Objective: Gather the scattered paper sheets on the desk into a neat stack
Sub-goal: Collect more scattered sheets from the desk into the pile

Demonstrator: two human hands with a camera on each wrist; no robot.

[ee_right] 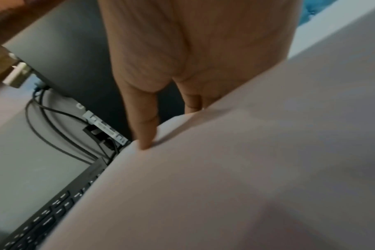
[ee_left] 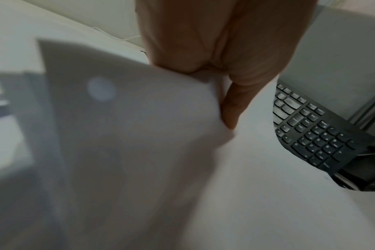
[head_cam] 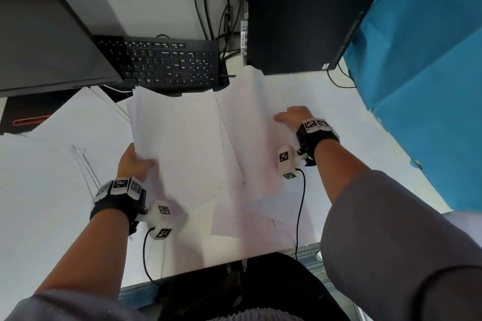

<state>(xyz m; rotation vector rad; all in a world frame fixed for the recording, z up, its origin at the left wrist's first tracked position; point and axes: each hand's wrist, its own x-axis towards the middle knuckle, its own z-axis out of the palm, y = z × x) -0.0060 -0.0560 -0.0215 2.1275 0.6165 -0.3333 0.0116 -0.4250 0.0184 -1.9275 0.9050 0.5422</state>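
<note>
Several white paper sheets (head_cam: 180,138) sit gathered just before the black keyboard (head_cam: 167,62), pinched by the left hand (head_cam: 135,161); the right hand (head_cam: 292,117) grips another sheet (head_cam: 250,122). More lie scattered leftward (head_cam: 47,169), so roughly half remains.

— Inspector: Left hand (head_cam: 135,163) fingers?
— Aide: Hidden under sheets (head_cam: 180,143); right hand (head_cam: 293,116) fingers likewise.
— Inspector: Keyboard (head_cam: 167,62)?
— Aide: Left end behind monitor (head_cam: 47,28). Wrist views blurred.

We see a black keyboard (head_cam: 169,64) beside a dark monitor (head_cam: 47,34), a black computer tower (head_cam: 300,13), cables (head_cam: 208,2) and blue sheeting (head_cam: 422,73).
</note>
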